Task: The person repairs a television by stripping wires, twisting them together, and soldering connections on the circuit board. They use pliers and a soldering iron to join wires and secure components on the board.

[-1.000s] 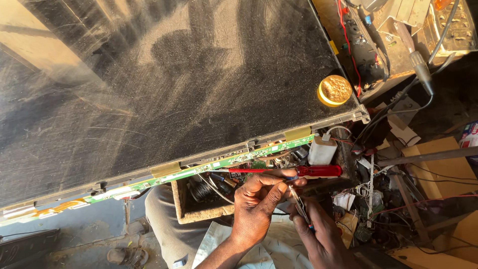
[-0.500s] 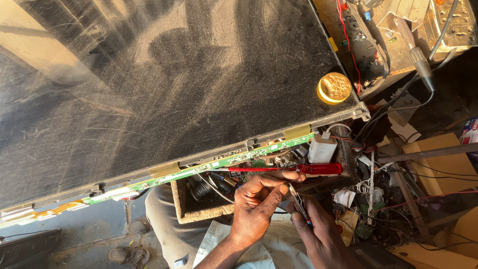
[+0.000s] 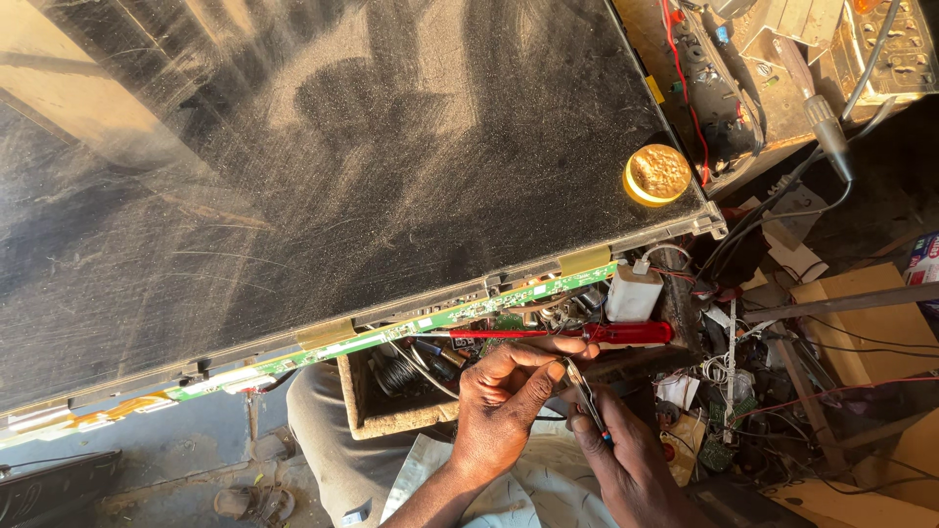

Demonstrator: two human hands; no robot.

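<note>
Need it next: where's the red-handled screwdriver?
Head view, lower middle: the red-handled screwdriver lies level just below the green circuit strip, above the left hand, beside a white bottle.

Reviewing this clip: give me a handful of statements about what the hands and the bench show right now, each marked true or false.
1. A red-handled screwdriver lies beside the green circuit strip on the panel's edge. True.
2. The left hand grips the screwdriver's handle. False: its fingers reach towards the thin metal tweezers, while the red handle lies free above.
3. The right hand holds the tweezers. True.
4. A round yellow tin sits on the dusty dark panel near its corner. True.
5. The small white bottle stands on top of the panel. False: it stands off the panel, just past its edge, among the wires.
</note>
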